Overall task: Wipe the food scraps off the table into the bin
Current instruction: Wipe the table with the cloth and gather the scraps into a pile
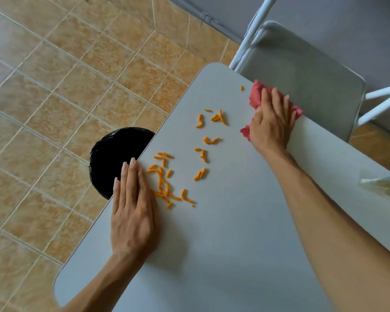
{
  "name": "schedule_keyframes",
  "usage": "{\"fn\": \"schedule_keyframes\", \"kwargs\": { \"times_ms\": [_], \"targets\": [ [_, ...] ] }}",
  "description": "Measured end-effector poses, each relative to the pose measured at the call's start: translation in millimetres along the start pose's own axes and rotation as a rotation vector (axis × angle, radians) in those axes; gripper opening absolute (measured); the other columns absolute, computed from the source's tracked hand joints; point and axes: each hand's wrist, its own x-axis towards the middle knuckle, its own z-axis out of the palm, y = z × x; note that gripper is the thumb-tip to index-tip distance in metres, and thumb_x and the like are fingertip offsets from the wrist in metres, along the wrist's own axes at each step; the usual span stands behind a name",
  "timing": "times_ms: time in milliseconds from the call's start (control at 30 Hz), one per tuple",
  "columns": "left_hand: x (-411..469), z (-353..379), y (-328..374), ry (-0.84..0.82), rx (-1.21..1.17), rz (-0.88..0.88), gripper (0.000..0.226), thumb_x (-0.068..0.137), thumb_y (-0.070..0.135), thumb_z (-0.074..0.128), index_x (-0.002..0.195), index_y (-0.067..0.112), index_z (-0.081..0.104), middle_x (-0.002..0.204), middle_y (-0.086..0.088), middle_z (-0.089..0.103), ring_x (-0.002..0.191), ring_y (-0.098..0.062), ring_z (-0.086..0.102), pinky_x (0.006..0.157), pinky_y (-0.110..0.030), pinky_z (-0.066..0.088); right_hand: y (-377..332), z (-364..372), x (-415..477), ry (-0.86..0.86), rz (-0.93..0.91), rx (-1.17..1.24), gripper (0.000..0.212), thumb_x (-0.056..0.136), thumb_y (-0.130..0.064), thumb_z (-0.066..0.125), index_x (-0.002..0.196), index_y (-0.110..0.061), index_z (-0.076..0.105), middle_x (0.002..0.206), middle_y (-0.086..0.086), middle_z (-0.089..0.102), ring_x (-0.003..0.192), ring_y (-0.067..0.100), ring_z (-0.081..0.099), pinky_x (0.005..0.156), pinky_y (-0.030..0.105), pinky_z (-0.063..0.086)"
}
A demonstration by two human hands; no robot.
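On my view: one grey table (pixel 223 244); one black-lined bin (pixel 115 158) on the floor, partly tucked under the table's left edge. Orange food scraps (pixel 164 185), too many to count surely, lie scattered from beside my left hand toward the far side. Left hand (pixel 133 212) lies flat, fingers together, at the edge above the bin. Right hand (pixel 271 122) presses flat on one red cloth (pixel 257 93) at the far edge. One grey chair (pixel 302 82) beyond; one clear bag (pixel 385 184) at right.
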Motion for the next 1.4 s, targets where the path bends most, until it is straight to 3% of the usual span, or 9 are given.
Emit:
{"fn": "schedule_keyframes", "kwargs": {
  "times_ms": [267, 467, 600, 767, 1000, 1100, 1233, 1333, 1400],
  "targets": [
    [7, 4, 13, -0.037, -0.006, 0.015, 0.058, 0.102, 0.019, 0.030, 0.154, 0.000, 0.015, 0.165, -0.014, 0.009, 0.154, -0.027, 0.003, 0.124, -0.047, 0.011, -25, -2, -20, -0.127, -0.453, 0.059, 0.057, 0.101, -0.032, 0.026, 0.153, -0.021, 0.046, 0.164, 0.004, 0.037, 0.154, 0.034, 0.026, 0.125, 0.057, 0.015],
    [8, 3, 13, -0.034, -0.003, 0.007, 0.058, 0.102, 0.017, 0.031, 0.154, -0.001, 0.016, 0.164, -0.016, 0.011, 0.154, -0.027, 0.002, 0.123, -0.049, 0.015, -18, -1, -81, -0.165, -0.829, 0.100, 0.049, 0.104, -0.018, 0.035, 0.150, -0.009, 0.049, 0.161, 0.010, 0.041, 0.153, 0.033, 0.031, 0.124, 0.058, 0.021],
    [9, 2, 13, -0.045, -0.001, 0.014, 0.058, 0.101, 0.016, 0.031, 0.155, -0.001, 0.014, 0.165, -0.015, 0.009, 0.154, -0.027, 0.002, 0.123, -0.048, 0.016, 12, -6, -42, -0.067, -0.574, 0.055, 0.051, 0.103, -0.020, 0.033, 0.150, -0.011, 0.048, 0.160, 0.012, 0.042, 0.151, 0.035, 0.034, 0.121, 0.059, 0.027],
    [6, 3, 11, -0.029, -0.007, 0.014, 0.057, 0.102, 0.017, 0.029, 0.155, -0.001, 0.014, 0.165, -0.015, 0.009, 0.154, -0.027, 0.002, 0.124, -0.046, 0.014, -37, 1, -37, 0.004, -0.249, 0.042, 0.054, 0.098, -0.020, 0.038, 0.151, -0.016, 0.049, 0.162, 0.012, 0.039, 0.152, 0.039, 0.029, 0.124, 0.053, 0.019],
    [7, 3, 13, -0.020, -0.009, 0.017, 0.057, 0.102, 0.019, 0.027, 0.154, -0.002, 0.017, 0.164, -0.016, 0.011, 0.154, -0.028, 0.005, 0.123, -0.047, 0.015, -48, 4, -75, -0.238, -0.852, 0.116, 0.050, 0.105, -0.028, 0.032, 0.149, -0.012, 0.051, 0.159, 0.011, 0.044, 0.152, 0.035, 0.032, 0.125, 0.056, 0.017],
    [7, 4, 11, -0.018, -0.014, 0.010, 0.056, 0.103, 0.020, 0.025, 0.155, 0.000, 0.015, 0.165, -0.014, 0.009, 0.154, -0.026, 0.002, 0.124, -0.046, 0.013, -8, -8, -69, -0.176, -0.703, 0.082, 0.056, 0.107, -0.038, 0.029, 0.149, -0.007, 0.050, 0.157, 0.013, 0.045, 0.150, 0.034, 0.035, 0.124, 0.056, 0.022],
    [8, 5, 12, -0.011, -0.025, 0.013, 0.056, 0.104, 0.021, 0.025, 0.155, 0.000, 0.015, 0.165, -0.014, 0.009, 0.154, -0.026, 0.002, 0.124, -0.046, 0.012, 35, -16, -88, 0.019, -0.301, 0.069, 0.053, 0.102, -0.024, 0.031, 0.150, -0.010, 0.049, 0.159, 0.013, 0.044, 0.150, 0.034, 0.036, 0.124, 0.052, 0.024],
    [7, 5, 11, -0.015, -0.017, 0.010, 0.056, 0.104, 0.022, 0.023, 0.155, 0.000, 0.015, 0.165, -0.014, 0.009, 0.154, -0.026, 0.002, 0.124, -0.046, 0.012, 10, -9, -113, 0.111, -0.067, 0.043, 0.059, 0.095, -0.025, 0.031, 0.147, -0.007, 0.052, 0.157, 0.016, 0.046, 0.147, 0.039, 0.038, 0.121, 0.055, 0.028],
    [7, 5, 10, -0.008, -0.016, 0.005, 0.056, 0.104, 0.022, 0.022, 0.154, -0.001, 0.016, 0.165, -0.014, 0.010, 0.154, -0.026, 0.003, 0.124, -0.046, 0.012, -22, -4, -131, 0.097, -0.047, 0.049, 0.066, 0.088, -0.028, 0.032, 0.148, -0.007, 0.051, 0.157, 0.016, 0.046, 0.147, 0.039, 0.038, 0.121, 0.055, 0.027]
  ]
}}
